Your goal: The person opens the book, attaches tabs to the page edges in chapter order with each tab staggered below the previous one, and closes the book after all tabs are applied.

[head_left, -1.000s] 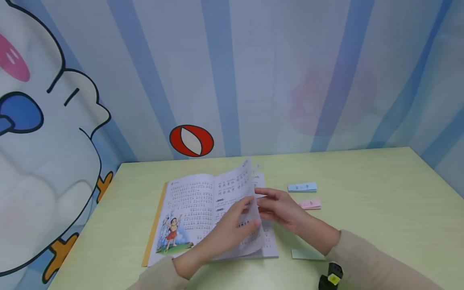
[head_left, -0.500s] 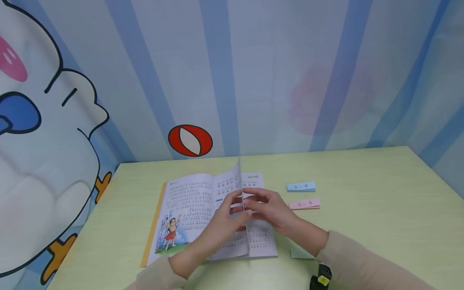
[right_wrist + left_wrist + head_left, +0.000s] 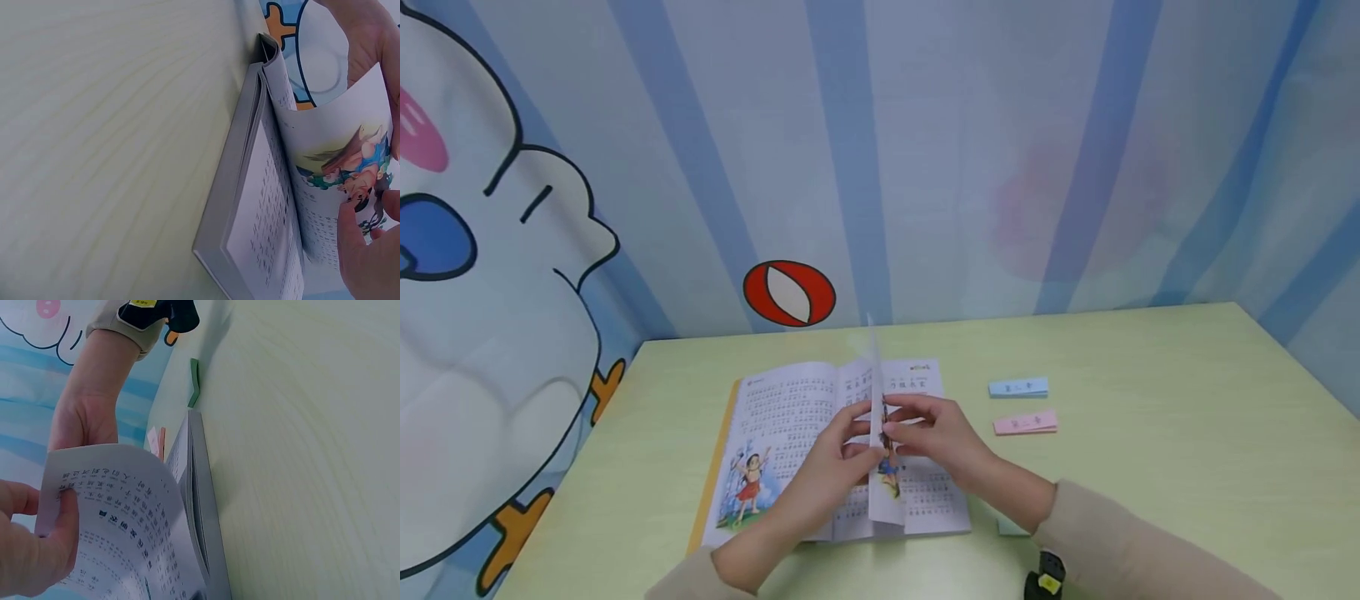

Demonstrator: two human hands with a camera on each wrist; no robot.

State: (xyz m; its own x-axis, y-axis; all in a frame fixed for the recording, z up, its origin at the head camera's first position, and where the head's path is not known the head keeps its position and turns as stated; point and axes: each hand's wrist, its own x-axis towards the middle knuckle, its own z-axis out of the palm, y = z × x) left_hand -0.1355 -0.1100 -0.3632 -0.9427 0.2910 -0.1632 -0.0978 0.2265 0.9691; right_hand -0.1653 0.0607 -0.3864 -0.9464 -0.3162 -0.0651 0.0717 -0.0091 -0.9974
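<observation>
An illustrated book lies spread on the table, with one page standing upright between both hands. My left hand pinches that page from its left side, its thumb lying on the printed text in the left wrist view. From the other side my right hand holds the same page near its free edge. A picture on this page's right face shows in the right wrist view, close to the right fingertips. The page partly hides the fingertips of each hand.
To the right of the book lie a blue paper strip and a pink paper strip. A green strip sits partly behind the right forearm. The pale table meets a striped backdrop at its far edge.
The page has swung leftward from lying over the right side to nearly upright, exposing more of the page beneath. Both hands have moved left with it.
</observation>
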